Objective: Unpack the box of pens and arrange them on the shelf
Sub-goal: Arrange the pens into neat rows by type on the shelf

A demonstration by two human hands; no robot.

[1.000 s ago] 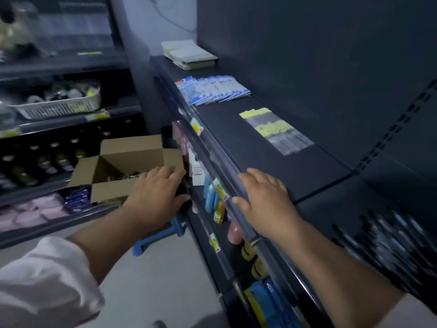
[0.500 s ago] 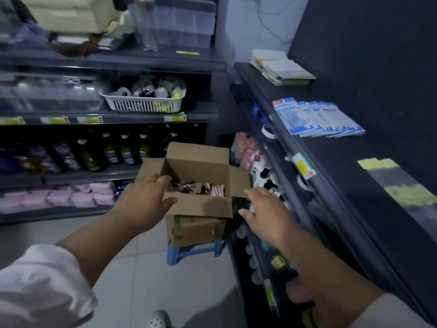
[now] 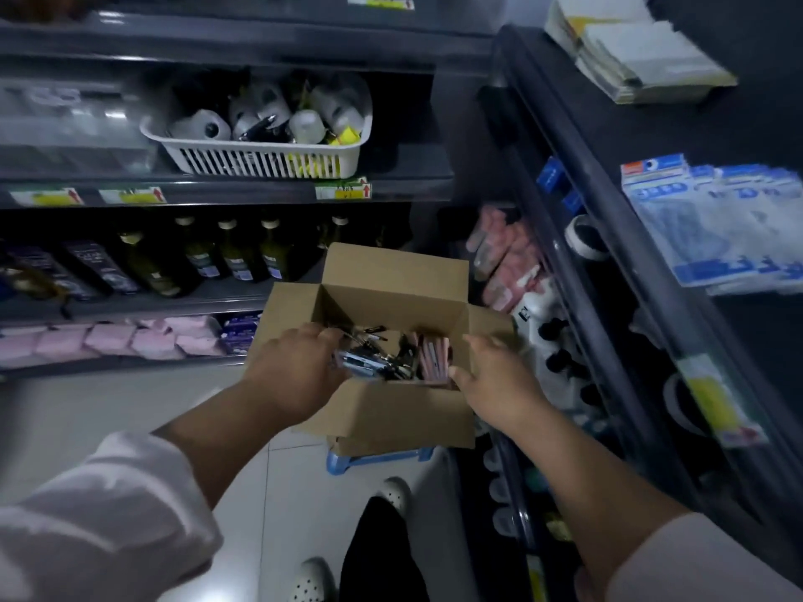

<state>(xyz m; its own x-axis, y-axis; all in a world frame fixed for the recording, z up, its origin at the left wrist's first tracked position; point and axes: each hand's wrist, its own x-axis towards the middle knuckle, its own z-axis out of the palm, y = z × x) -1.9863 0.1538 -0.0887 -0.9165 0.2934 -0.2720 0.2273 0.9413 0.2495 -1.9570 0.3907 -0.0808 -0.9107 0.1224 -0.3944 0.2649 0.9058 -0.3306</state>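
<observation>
At frame centre, box [image 3: 382,410]: open, pens [image 3: 430,356] still inside.
Left hand [image 3: 300,371]: your fingers curl round a bunch of pens.
Right hand [image 3: 495,380]: at box's right wall; grip unclear.
Shelf [image 3: 738,132], right of frame: no pens visible; arranging remains.

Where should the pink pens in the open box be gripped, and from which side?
Grip the pink pens across their bunched shafts, from above through the open top of the box; its walls block the sides. They sit by the right wall, so the right hand beside them probably suits.
</observation>
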